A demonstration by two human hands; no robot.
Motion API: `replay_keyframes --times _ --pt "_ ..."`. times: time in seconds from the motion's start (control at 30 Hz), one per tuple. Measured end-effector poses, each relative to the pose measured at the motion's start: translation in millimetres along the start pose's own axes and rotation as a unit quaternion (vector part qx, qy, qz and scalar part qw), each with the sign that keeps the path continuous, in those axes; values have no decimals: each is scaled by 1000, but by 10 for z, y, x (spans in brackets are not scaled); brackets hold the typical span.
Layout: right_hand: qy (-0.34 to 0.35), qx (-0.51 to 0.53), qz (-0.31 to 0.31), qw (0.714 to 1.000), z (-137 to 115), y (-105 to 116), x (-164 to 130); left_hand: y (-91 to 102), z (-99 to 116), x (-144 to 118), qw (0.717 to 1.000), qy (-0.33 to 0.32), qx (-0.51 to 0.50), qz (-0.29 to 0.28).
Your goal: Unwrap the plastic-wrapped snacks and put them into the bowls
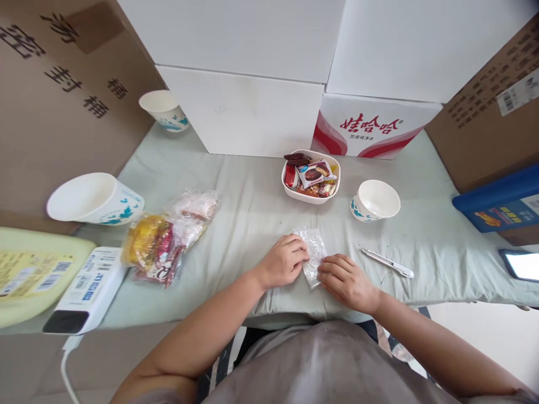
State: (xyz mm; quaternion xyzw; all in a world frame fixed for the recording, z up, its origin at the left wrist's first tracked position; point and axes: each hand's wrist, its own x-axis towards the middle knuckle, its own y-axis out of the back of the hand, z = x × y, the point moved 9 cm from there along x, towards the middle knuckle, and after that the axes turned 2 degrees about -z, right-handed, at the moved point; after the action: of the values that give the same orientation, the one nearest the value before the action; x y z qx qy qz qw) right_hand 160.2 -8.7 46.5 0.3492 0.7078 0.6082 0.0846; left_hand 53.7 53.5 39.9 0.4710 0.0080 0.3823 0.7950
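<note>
A small crinkled sheet of clear plastic, which looks like bubble wrap (312,252), lies on the cloth near the front edge. My left hand (285,261) has its fingers curled on the left side of this sheet. On the opposite side, my right hand (347,280) is bent over the right edge, with its fingertips partly hidden. Beyond the hands stands a white bowl (310,197) full of wrapped snacks. A white paper cup (374,201) with teal leaves is to its right, and a white pen (387,262) lies beyond my right hand.
To the left are bagged snacks (168,241), a tipped paper bowl (96,199), another paper cup (165,110), a white power strip (86,289) and a yellow-green container (37,275). White boxes (252,112) wall the back. A blue package (499,199) and phone (522,265) sit right.
</note>
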Motion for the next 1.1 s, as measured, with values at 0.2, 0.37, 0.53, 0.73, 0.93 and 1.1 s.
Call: replay_keyframes --times 0.2,0.37,0.53,0.73,0.93,1.1 --pt "50 32 -34 998 -104 28 92 -80 49 -10 996 -42 -64 -35" --pt "-18 -44 -32 998 214 20 317 46 -119 -38 994 24 -101 44" --pt "-138 -82 -83 984 617 -152 477 25 -241 -77 991 58 -98 69" --pt "-226 -79 -139 961 773 -319 520 79 -208 -59 989 65 -101 86" --pt "-256 -4 -120 959 822 -298 516 47 -61 10 999 17 26 37" --pt "-364 214 -1 907 982 -164 306 -60 -156 21 997 54 57 -6"
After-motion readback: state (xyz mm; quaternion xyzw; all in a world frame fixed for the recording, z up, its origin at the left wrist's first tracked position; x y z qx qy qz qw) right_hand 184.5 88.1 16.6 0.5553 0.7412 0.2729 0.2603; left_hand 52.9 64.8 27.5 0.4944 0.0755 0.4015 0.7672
